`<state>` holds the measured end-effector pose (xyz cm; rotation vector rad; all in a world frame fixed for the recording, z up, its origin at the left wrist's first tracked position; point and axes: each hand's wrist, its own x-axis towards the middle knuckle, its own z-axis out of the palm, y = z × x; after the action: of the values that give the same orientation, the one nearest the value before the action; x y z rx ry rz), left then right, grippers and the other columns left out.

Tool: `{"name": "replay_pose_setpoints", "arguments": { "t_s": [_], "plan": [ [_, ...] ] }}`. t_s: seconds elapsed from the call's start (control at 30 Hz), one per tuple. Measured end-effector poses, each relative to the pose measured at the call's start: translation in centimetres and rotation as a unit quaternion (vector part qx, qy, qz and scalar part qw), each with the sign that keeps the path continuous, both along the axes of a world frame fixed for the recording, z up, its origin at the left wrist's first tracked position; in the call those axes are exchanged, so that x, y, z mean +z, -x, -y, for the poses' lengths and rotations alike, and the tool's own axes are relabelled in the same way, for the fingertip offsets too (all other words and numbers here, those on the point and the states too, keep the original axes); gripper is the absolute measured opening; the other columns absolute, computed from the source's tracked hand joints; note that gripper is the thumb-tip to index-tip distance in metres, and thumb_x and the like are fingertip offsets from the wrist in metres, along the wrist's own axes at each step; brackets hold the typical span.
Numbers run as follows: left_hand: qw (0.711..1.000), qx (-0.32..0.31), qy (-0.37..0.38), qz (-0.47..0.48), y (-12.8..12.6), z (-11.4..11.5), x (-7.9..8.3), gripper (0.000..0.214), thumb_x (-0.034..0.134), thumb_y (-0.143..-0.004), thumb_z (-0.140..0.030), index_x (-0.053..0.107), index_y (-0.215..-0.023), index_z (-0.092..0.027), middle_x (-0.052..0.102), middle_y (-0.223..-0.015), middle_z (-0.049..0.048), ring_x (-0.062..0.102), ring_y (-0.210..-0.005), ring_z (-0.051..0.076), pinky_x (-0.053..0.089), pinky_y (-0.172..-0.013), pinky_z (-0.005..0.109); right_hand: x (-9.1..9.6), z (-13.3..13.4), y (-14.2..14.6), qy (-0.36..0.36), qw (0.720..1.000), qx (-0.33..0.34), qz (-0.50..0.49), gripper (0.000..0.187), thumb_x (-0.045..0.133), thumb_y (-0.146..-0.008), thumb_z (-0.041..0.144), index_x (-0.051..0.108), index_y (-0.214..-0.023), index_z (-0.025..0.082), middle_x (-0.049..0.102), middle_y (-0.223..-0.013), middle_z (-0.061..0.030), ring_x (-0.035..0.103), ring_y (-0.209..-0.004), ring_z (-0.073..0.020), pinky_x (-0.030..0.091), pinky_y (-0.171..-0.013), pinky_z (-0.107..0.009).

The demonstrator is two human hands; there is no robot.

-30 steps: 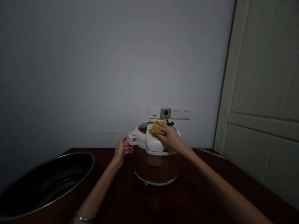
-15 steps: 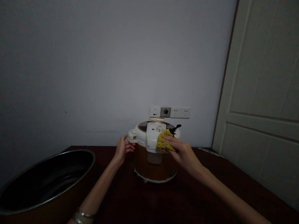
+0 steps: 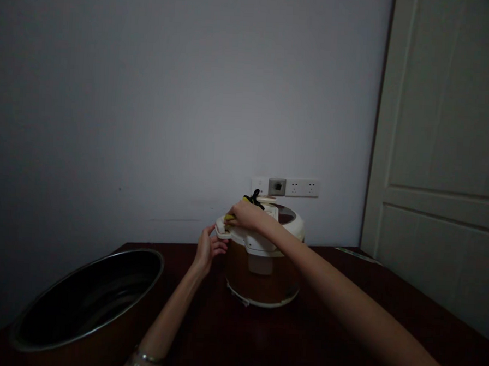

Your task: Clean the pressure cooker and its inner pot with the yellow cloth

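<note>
An electric pressure cooker (image 3: 264, 277) stands on the dark red table, with a brown body, a white lid and a clear cup on its front. My left hand (image 3: 209, 250) is at the lid's left side handle (image 3: 222, 229), thumb against its outer edge and fingers curled beneath it. My right hand (image 3: 246, 215) is closed on a yellow cloth (image 3: 229, 218) with a black end, pressing it on the lid's upper left near that same handle. Most of the cloth is hidden behind the hand. My right forearm crosses in front of the cooker's right side.
A large round pot (image 3: 92, 336) with a dark inside and a pale metal rim stands at the left, close to my left forearm. Behind the cooker are wall sockets (image 3: 301, 188) on a pale wall. A panelled door (image 3: 439, 226) is at the right.
My right hand has moved the cloth left, from the right of the lid's front to near the left handle. My left hand stays at the handle. The whole view has shifted slightly.
</note>
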<state>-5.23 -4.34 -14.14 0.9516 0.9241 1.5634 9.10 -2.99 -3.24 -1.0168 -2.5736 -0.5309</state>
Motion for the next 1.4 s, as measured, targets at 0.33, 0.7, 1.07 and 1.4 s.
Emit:
{"name": "replay_pose_setpoints", "arguments": {
  "t_s": [0.33, 0.7, 1.07, 1.4],
  "plan": [
    [1.000, -0.010, 0.009, -0.001, 0.2, -0.1, 0.0, 0.046, 0.021, -0.092, -0.030, 0.037, -0.131, -0.010, 0.061, -0.056, 0.0036, 0.053, -0.039, 0.013, 0.042, -0.041, 0.020, -4.1, 4.9, -3.1, -0.061, 0.988, 0.136, 0.038, 0.014, 0.060, -0.077, 0.010, 0.073, -0.082, 0.012, 0.070, -0.094, -0.0129, 0.060, -0.099, -0.0233, 0.040, -0.098, -0.036],
    [1.000, -0.001, 0.008, 0.002, 0.1, -0.1, 0.0, 0.046, 0.022, -0.093, -0.031, 0.036, -0.131, -0.009, 0.061, -0.057, 0.0033, 0.053, -0.038, 0.013, 0.043, -0.041, 0.020, -4.2, 3.7, -0.4, -0.137, 0.990, 0.014, 0.030, 0.023, 0.051, -0.087, 0.013, 0.069, -0.100, 0.009, 0.063, -0.114, -0.0170, 0.053, -0.114, -0.0259, 0.039, -0.101, -0.038],
    [1.000, -0.002, 0.009, -0.002, 0.4, -0.2, -0.1, 0.046, 0.022, -0.092, -0.030, 0.036, -0.132, -0.011, 0.061, -0.056, 0.0024, 0.054, -0.039, 0.012, 0.043, -0.041, 0.020, -7.1, 6.1, 0.4, -0.179, 0.981, -0.018, 0.073, 0.019, 0.055, -0.084, 0.011, 0.071, -0.093, 0.006, 0.066, -0.106, -0.0205, 0.058, -0.105, -0.0271, 0.038, -0.102, -0.040],
    [1.000, 0.012, 0.004, -0.022, 0.4, -0.6, -0.5, 0.048, 0.024, -0.091, -0.029, 0.034, -0.135, -0.010, 0.060, -0.054, 0.0017, 0.054, -0.039, 0.012, 0.043, -0.041, 0.020, -19.5, 12.9, -7.0, -0.252, 0.956, 0.146, -0.028, 0.024, 0.045, -0.091, 0.017, 0.068, -0.096, 0.015, 0.071, -0.103, -0.0079, 0.064, -0.099, -0.0225, 0.048, -0.091, -0.038]
  ]
}}
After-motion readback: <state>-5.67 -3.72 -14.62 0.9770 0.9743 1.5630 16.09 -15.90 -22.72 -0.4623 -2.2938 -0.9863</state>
